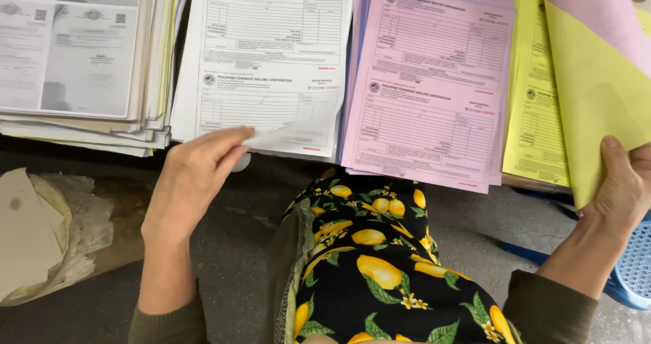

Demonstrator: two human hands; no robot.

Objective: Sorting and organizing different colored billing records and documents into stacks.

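My left hand (193, 174) rests at the near edge of a white stack of printed forms (271, 52), its fingertips pinching the top sheet's lower corner, which looks blurred and slightly lifted. My right hand (620, 181) grips a loose yellow sheet (597, 93) with a pink sheet (603, 12) behind it, both held up over the yellow stack of forms (536, 120). Between the white and yellow stacks lies a pink stack of forms (430, 86).
A thick pile of mixed papers (74, 59) lies at far left. Below it on the floor sits a crumpled bag with brown paper (34, 235). My lap in lemon-print cloth (380, 262) is at centre bottom. A blue plastic stool (634, 269) is at right.
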